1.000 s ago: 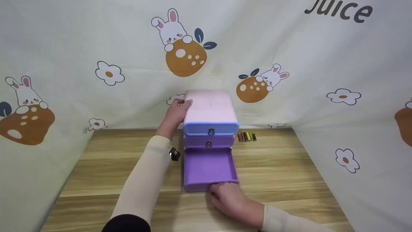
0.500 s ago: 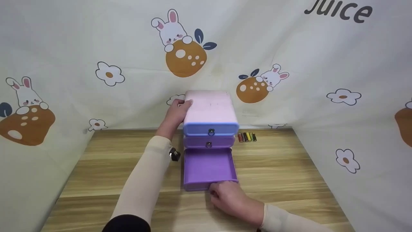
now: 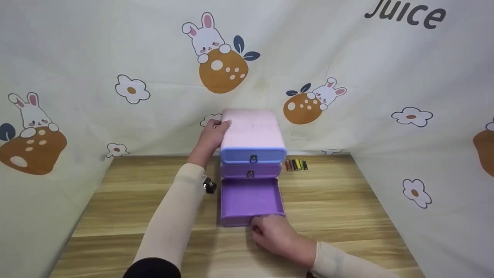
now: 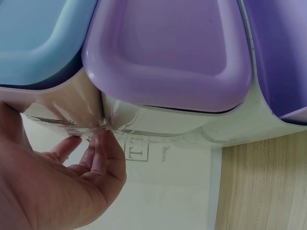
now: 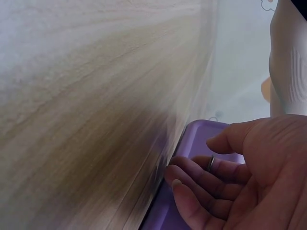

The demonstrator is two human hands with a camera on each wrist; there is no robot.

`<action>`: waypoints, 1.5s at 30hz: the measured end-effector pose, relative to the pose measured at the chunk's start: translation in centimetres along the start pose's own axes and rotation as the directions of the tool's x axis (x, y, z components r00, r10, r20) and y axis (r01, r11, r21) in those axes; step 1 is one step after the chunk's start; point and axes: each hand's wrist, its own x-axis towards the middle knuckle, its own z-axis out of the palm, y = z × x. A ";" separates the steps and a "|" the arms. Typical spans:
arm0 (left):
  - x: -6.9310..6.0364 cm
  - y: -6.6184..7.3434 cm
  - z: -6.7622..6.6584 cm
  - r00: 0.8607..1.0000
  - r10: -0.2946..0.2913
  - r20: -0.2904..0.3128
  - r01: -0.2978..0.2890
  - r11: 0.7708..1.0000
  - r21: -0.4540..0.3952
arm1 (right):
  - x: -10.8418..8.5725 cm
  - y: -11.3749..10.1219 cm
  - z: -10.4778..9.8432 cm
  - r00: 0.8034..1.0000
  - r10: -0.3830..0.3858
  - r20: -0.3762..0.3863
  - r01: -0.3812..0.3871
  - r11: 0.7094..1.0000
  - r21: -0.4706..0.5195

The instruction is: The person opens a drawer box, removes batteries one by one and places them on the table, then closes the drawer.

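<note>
A small cabinet [image 3: 252,129] has a pink top, a blue upper drawer, a purple middle drawer and a pulled-out purple bottom drawer [image 3: 251,199] with nothing inside. My left hand [image 3: 213,136] holds the cabinet's upper left side, thumb at the top edge; its bent fingertips [image 4: 101,139] touch the pale side wall in the left wrist view. At the bottom drawer's front is my right hand [image 3: 276,233], fingers curled. In the right wrist view a metal ring pull [image 5: 210,163] shows among those fingers; how it attaches is hidden.
Several small batteries [image 3: 296,165] lie in a row on the wood-grain table [image 3: 328,204], right of the cabinet. Printed cloth [image 3: 162,58] hangs behind and along both sides.
The bottom drawer has slid slightly inward, toward the cabinet, and my right hand has moved with it. My left hand stays at the cabinet's side.
</note>
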 end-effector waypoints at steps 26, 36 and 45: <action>-0.1 0.1 0.0 1.000 -0.021 0.002 0.021 1.000 0.015 | 0.7 0.1 -0.1 0.998 0.057 0.032 -0.058 0.997 0.044; -0.1 0.2 0.0 1.000 -0.015 0.001 0.015 1.000 0.009 | 1.1 0.3 -0.2 0.998 0.055 0.028 -0.056 0.998 0.041; 0.0 0.2 0.0 1.000 -0.026 -0.002 0.026 0.999 0.033 | 1.3 0.6 -0.2 0.998 0.056 0.018 -0.057 0.997 0.048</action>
